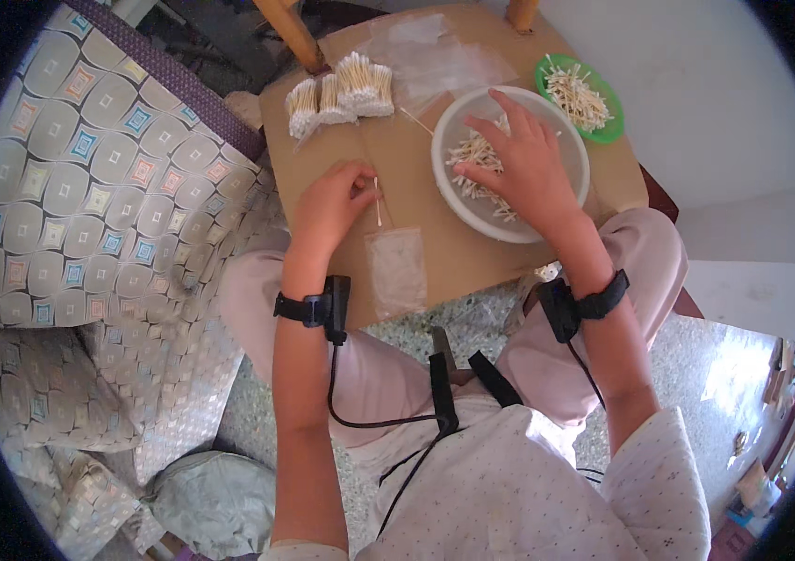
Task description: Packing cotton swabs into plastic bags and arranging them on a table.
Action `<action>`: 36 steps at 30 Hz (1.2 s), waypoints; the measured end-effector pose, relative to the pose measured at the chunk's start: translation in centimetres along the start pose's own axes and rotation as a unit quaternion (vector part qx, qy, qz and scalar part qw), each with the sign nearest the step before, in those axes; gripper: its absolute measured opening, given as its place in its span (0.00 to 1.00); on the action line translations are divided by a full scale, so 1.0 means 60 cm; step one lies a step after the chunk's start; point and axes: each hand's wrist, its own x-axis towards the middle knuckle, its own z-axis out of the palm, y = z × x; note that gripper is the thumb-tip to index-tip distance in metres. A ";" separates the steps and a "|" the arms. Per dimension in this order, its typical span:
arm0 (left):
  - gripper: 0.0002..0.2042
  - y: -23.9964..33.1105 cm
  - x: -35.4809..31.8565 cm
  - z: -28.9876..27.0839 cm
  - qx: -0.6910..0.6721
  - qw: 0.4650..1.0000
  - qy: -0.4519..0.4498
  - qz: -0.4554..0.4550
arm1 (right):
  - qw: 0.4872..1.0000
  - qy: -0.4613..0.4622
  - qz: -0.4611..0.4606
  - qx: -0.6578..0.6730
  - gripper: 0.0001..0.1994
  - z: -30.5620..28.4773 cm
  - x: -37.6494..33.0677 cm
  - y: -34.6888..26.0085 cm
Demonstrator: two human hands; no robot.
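Observation:
A cotton swab [378,208] stands out from my left hand [330,208], pinched between thumb and fingers above the cardboard [360,150]. Just nearer to me than the swab lies a flat, see-through plastic bag [397,273]. Over a white round bowl [440,173] on the right, my right hand [537,168] is spread with its fingers apart and holds nothing that I can see. Loose cotton swabs [472,154] lie heaped inside that bowl, partly hidden by the right hand.
Bagged bundles of cotton swabs [360,84] sit at the back left of the cardboard. More clear plastic bags [444,56] lie behind the bowl. A green bowl [615,122] of swabs stands at the back right. Wooden legs [291,33] rise at the far edge.

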 end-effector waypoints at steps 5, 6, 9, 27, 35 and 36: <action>0.14 0.007 0.007 0.004 0.065 0.998 -0.012 0.002 | 1.000 -0.003 -0.026 -0.005 0.23 0.006 0.003 -0.015; 0.14 0.005 0.006 0.008 0.066 0.998 -0.013 0.002 | 0.999 -0.001 -0.032 -0.003 0.22 0.004 0.003 -0.020; 0.13 0.007 0.004 0.015 -0.004 0.999 0.033 -0.020 | 0.999 0.006 -0.041 -0.002 0.20 0.007 0.001 -0.026; 0.08 0.020 0.014 0.032 0.016 0.993 0.067 -0.093 | 0.995 -0.028 0.063 -0.067 0.33 0.051 -0.021 -0.004; 0.07 0.001 0.019 0.036 -0.026 0.996 0.067 -0.060 | 0.989 -0.079 0.078 -0.097 0.30 0.036 -0.016 -0.017; 0.07 -0.003 0.020 0.036 -0.026 0.996 0.067 -0.060 | 0.991 -0.076 0.074 -0.086 0.29 0.036 -0.016 -0.015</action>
